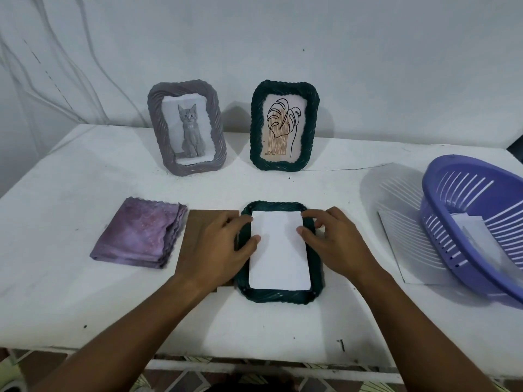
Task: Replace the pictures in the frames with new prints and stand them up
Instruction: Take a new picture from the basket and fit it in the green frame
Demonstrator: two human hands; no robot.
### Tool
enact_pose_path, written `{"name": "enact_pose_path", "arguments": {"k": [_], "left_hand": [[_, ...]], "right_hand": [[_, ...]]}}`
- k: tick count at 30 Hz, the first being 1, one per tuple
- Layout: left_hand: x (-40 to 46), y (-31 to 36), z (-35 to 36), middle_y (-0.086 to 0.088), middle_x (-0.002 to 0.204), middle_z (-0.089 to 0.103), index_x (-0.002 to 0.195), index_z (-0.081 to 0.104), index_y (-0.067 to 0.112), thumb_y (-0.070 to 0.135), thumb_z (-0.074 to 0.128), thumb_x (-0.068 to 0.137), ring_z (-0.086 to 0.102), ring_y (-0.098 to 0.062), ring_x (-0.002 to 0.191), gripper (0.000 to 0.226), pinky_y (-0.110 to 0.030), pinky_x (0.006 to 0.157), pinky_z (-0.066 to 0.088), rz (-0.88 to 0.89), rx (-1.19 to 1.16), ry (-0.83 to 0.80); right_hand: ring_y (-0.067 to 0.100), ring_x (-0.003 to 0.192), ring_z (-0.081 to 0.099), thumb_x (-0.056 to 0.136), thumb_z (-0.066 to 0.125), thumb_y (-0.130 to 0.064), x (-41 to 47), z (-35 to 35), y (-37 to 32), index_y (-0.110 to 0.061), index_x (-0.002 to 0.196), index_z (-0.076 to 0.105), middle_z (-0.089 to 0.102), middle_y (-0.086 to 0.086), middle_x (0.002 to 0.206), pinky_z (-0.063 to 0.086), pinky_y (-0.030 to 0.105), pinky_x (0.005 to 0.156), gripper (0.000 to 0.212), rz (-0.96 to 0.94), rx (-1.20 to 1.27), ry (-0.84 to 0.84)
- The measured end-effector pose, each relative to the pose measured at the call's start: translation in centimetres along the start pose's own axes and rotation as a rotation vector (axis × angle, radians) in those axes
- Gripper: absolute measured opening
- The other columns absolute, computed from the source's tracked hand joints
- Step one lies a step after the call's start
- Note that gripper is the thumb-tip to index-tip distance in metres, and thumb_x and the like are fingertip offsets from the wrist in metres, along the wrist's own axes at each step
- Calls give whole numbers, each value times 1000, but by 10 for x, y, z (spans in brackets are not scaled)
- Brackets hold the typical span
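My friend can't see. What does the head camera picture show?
Two hands, left hand and right hand, press a white sheet into a dark green frame lying face down on a white table. Behind stand a grey frame with a kitten and a green frame with a leaf; a purple cloth lies left, a purple basket right.

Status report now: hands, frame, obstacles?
Left hand and right hand press white print into face-down green frame. Brown backing board lies beside. Nothing blocking.

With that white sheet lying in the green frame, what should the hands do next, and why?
Probably lay the brown backing board over the white print: the green frame lies face down, the print already sits inside, and the board waits under the left hand.
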State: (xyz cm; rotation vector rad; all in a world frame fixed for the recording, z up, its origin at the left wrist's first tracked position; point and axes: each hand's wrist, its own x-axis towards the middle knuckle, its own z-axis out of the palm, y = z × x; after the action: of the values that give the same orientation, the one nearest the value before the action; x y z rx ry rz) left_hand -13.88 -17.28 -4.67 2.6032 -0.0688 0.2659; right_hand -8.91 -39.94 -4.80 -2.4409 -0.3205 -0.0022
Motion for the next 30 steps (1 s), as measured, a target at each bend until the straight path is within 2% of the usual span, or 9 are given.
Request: {"name": "enact_pose_path", "arguments": {"k": [2,3,5,8,13,17,22,25,30], "left_hand": [[-9,-9,-1,4,117,56,115,61,23,49,53,85,50,-20,111,41,-36,91,44,-9,3,74],[-15,-12,-1,0,115,56,112,62,20,50,50,83,48,-24,111,44,-44,91,44,-38,37,107],[-27,-16,-1,-9,113,55,107,61,15,52,46,80,46,-32,109,48,-51,90,42,-136,128,162],[-41,-21,1,-16,115,54,108,58,9,51,50,78,44,-35,109,52,-50,87,38,-253,218,197],[-53,-24,6,-17,117,51,111,57,4,56,46,75,42,-35,112,65,-49,90,38,-350,212,231],[-56,-24,12,-17,112,50,106,60,2,60,45,73,41,-33,109,68,-46,88,38,-400,178,255],[-55,-23,13,-15,111,51,103,59,4,54,60,72,41,-32,110,59,-44,89,36,-415,121,285],[-53,-20,12,-11,115,51,104,59,7,42,72,73,39,-29,114,49,-43,93,32,-472,26,298],[-51,-13,-2,-5,113,51,103,56,12,38,76,68,38,-25,116,48,-45,90,34,-534,-80,361]], "right_hand": [[13,94,51,89,60,-39,-4,3,10,-28,123,59,49,-5,107,44,22,83,36,-27,55,65],[14,95,52,90,59,-37,-7,6,14,-27,123,59,49,-4,108,45,19,83,34,-48,79,97],[12,92,53,91,58,-33,-10,9,20,-26,121,59,49,-3,107,41,9,78,31,-80,118,154],[9,89,53,92,58,-31,-9,13,22,-25,121,59,49,-4,107,40,4,75,30,-77,134,176],[12,88,53,91,59,-31,-11,15,24,-24,120,60,49,-2,106,41,15,77,30,-123,97,168],[13,90,53,92,58,-31,-13,15,24,-23,120,60,49,-2,106,42,16,77,29,-110,107,172],[14,94,54,92,57,-32,-14,15,23,-24,119,60,49,-4,106,45,24,81,29,-102,109,166],[14,94,55,92,57,-31,-15,15,23,-22,119,61,50,-4,105,43,22,81,28,-106,121,172],[12,94,55,93,55,-30,-16,14,23,-22,118,61,51,-4,105,41,15,78,27,-102,140,161]]}}
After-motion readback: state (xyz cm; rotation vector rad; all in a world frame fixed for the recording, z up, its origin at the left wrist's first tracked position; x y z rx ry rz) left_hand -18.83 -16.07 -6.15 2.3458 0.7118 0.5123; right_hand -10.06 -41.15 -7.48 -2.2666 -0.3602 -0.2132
